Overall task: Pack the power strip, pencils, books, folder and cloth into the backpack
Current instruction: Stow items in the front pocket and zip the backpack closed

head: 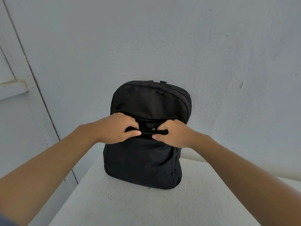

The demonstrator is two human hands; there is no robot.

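Standing upright, the backpack [143, 162] is held by its pocket lip [147, 131], stretched crosswise between left hand [116, 128] and right hand [175, 135], both sets of fingers [134, 133] clamped on fabric.

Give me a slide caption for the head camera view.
Left hand and right hand pinch the front pocket edge of an upright black backpack on a table.

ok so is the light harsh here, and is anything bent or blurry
Head view: soft even light, no glare; the black backpack shows little detail; the wide-angle lens slightly bows the door edge at left; the bottom-left corner is blurred.
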